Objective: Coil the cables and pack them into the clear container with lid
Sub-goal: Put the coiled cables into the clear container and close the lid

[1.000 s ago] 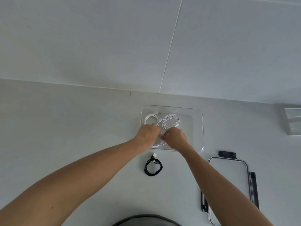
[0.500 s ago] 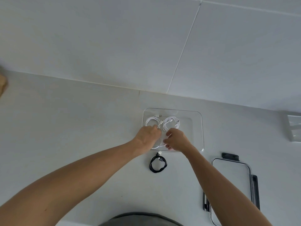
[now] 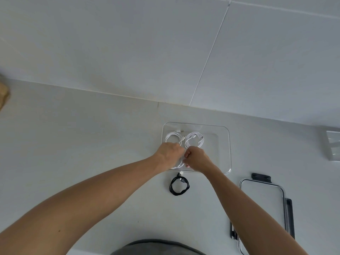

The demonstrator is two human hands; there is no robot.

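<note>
At six o'clock inside the clear container [image 3: 228, 144], both hands, left hand [image 3: 170, 153] and right hand [image 3: 197, 159], stayed pinching a third white cable [image 3: 179, 165]; the black cable [image 3: 179, 186] waited.

Left hand [image 3: 170, 153], right hand [image 3: 197, 158] curled, together

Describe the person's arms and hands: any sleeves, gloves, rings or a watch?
Both forearms are bare for all that shows, with no sleeves in view. The left hand and right hand wear no gloves, and no watch, bracelet or ring is visible on either.
</note>
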